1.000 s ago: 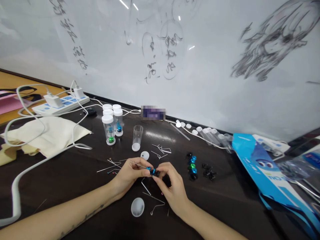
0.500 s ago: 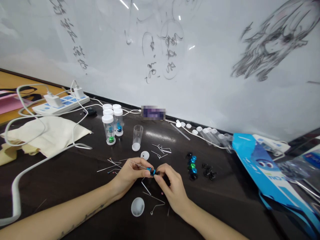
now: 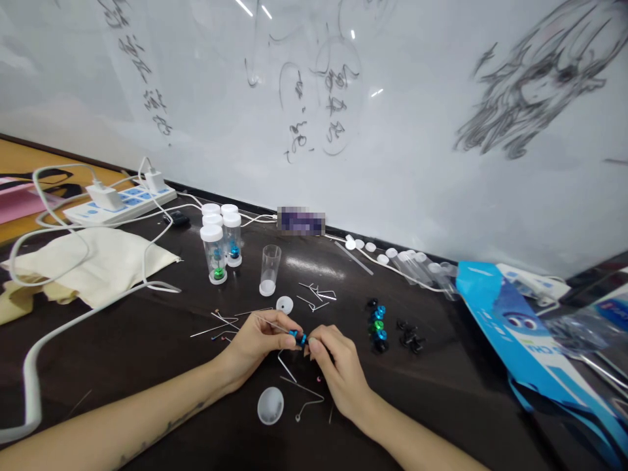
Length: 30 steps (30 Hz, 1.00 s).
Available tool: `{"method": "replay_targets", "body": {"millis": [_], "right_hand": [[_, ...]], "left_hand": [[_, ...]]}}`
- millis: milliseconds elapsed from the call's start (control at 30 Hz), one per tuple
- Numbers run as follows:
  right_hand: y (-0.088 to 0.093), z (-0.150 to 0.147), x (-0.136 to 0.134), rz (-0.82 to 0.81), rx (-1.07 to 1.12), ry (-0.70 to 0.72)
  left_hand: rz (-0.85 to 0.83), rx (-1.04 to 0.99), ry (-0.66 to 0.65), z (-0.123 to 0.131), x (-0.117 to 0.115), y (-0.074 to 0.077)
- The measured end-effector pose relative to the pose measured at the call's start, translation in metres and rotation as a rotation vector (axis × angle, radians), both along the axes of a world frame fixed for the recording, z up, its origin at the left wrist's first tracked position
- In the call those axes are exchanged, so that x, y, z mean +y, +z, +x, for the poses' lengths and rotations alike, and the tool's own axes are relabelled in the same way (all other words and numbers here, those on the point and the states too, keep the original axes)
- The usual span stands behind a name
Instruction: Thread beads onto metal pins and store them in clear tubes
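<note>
Two-handed work: my left grip (image 3: 267, 333) pinches the blue part (image 3: 297, 337) between thumb and finger; my right grip (image 3: 339, 366) has its fingertips drawn together at the part's near-right end, and I cannot tell whether they grasp it or only touch.
Blue part: between my two grips, mostly covered by fingers.
Thin wire (image 3: 273, 324): slants across the fingers of my left grip toward the part; where its end lies is hidden.
Doing it well: I judge that a firm left pinch and a lighter right touch suit so small a part; I should keep the wire in line with it, press along its length and avoid bending the wire.
Just below my left grip: an angled rod (image 3: 288, 367), then, nearer me, a white cup (image 3: 270, 405) and a looped wire (image 3: 310, 395), on the dark counter (image 3: 432, 379); my wrists should clear them.
Just beyond my left grip: a white cap (image 3: 284, 305) with a hole, then a clear tube (image 3: 271, 265) upright.
Right of my right grip: a row of coloured parts (image 3: 379, 325), small black pieces (image 3: 411, 337) beside it.
Farther left: capped tubes (image 3: 214, 255).
</note>
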State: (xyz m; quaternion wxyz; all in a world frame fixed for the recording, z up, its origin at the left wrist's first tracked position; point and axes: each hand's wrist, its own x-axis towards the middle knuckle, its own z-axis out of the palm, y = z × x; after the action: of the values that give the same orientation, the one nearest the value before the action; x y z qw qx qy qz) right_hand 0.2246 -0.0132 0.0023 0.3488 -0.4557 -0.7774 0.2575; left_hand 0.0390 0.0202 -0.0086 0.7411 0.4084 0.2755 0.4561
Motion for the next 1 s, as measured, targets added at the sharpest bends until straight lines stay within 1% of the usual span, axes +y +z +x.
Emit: {"method": "replay_targets", "body": {"millis": [300, 567, 767, 1000], "right_hand": [[-0.0035, -0.0019, 0.0009, 0.076, 0.073, -0.035], [-0.0013, 0.0004, 0.0014, -0.015, 0.023, -0.012], [-0.0011, 0.0005, 0.0005, -0.015, 0.111, -0.031], [-0.0011, 0.0005, 0.0001, -0.002, 0.086, -0.028]], "left_hand": [[-0.032, -0.003, 0.046, -0.0015, 0.0019, -0.0052], [0.000, 0.004, 0.009, 0.0003, 0.0000, -0.0021], [-0.026, 0.011, 0.038, -0.0008, 0.0006, -0.0022], [-0.011, 0.000, 0.033, 0.0000, 0.0002, -0.0039]]}}
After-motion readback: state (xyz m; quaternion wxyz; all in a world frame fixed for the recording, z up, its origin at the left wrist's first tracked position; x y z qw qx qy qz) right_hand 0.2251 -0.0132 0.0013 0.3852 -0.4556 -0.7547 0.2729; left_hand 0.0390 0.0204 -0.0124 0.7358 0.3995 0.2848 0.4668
